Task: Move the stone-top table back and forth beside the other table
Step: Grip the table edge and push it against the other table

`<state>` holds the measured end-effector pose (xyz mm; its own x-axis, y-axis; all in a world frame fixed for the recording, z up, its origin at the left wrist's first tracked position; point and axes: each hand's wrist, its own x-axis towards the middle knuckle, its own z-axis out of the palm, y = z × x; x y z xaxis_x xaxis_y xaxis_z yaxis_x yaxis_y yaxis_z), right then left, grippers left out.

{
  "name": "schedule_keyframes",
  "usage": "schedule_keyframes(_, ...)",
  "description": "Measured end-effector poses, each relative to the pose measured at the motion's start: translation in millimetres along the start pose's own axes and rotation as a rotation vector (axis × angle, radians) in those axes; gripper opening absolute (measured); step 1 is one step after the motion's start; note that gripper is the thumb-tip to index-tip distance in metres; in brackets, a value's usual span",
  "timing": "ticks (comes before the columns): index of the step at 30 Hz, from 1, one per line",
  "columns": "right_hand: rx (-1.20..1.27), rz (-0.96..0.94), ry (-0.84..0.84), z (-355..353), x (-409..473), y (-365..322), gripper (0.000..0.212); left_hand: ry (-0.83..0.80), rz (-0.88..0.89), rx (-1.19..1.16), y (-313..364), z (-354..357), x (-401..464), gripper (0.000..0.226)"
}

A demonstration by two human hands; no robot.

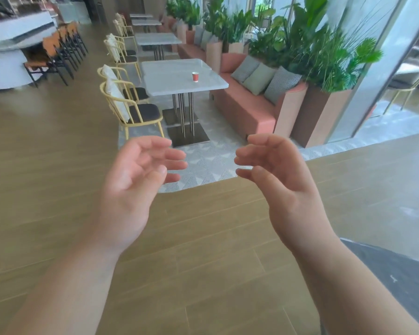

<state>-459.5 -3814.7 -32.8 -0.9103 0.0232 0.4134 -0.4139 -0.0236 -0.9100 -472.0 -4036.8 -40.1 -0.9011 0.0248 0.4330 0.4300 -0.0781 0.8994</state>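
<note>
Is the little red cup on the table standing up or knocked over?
Standing up. The red cup sits upright on the stone-top table, rim facing up.

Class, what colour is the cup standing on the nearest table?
Red, with a pale rim: the cup on the white stone-top table, seen in the head view.

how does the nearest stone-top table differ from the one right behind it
The nearest table has a red paper cup on it; the table behind it shows a bare top. The nearest one's steel legs and flat base plate are in full view; the other's are mostly hidden. Both have pale stone tops and yellow chairs alongside.
</note>
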Motion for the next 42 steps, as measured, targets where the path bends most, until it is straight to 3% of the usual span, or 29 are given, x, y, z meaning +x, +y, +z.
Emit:
schedule_keyframes(9,-0.09,0.048,0.133,-37,145,88,0.037,-0.089,-0.05,-0.062,-114,16,171,0.031)
schedule_keyframes(21,-0.251,0.117,0.529,-108,333,193,0.038,-0.491,-0.138,-0.214,-253,116,437,0.03)
schedule_keyframes(28,-0.282,0.146,0.816,-209,364,219,0.038,-0.738,-0.215,-0.302,-308,258,509,0.03)
schedule_keyframes(42,-0.434,0.159,1.187,-523,367,219,0.035,-1.149,-0.258,-0.411,-362,648,552,0.03)
